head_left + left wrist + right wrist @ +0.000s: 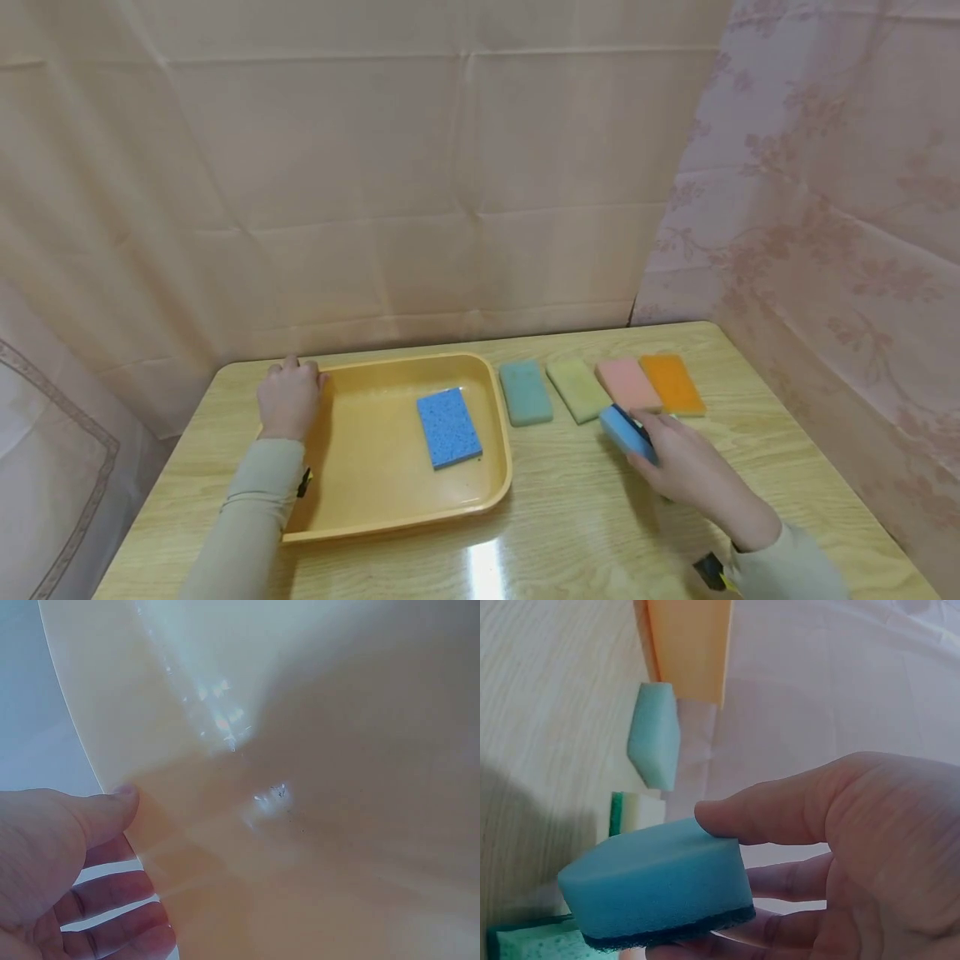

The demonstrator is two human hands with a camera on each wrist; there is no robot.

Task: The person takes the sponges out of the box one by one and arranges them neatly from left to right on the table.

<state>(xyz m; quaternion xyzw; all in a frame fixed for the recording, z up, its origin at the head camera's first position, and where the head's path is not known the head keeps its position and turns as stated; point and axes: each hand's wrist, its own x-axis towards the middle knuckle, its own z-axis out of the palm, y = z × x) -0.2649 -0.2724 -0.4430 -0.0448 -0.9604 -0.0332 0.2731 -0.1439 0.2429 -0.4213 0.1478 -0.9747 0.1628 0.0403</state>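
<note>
My right hand [686, 462] holds a light blue sponge [656, 881] with a dark scouring layer, raised over the table's right part. In the right wrist view the thumb lies on its blue face and fingers reach under the dark side. At the tray's left edge, my left hand [288, 400] grips the rim of the yellow tray [360, 492], thumb on the inner side and fingers outside in the left wrist view. A speckled blue sponge [450, 427] lies inside the tray, toward its right.
Right of the tray, a teal sponge [526, 393], a pale yellow sponge [577, 387], a pink sponge [630, 384] and an orange sponge [672, 385] lie in a row on the wooden table [562, 517]. A green sponge [536, 941] shows low in the right wrist view. Curtains hang behind.
</note>
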